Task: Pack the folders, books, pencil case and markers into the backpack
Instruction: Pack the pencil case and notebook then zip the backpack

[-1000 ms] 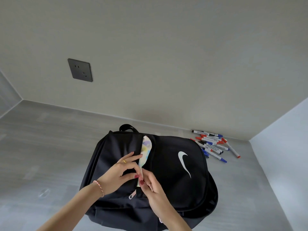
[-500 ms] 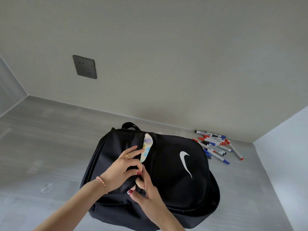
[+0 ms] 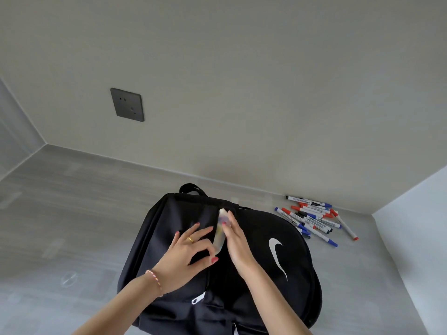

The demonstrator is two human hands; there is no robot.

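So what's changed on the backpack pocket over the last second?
The right hand has moved from the lower end of the pocket opening up along it and now presses the pencil case in; less of the case shows. The left hand still holds the backpack fabric beside the opening. The markers are untouched.

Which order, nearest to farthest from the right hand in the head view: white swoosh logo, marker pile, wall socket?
From the right hand:
1. White swoosh logo, on the backpack just to its right.
2. Marker pile, on the floor beyond the bag, to the right by the wall.
3. Wall socket, up on the wall, far left.
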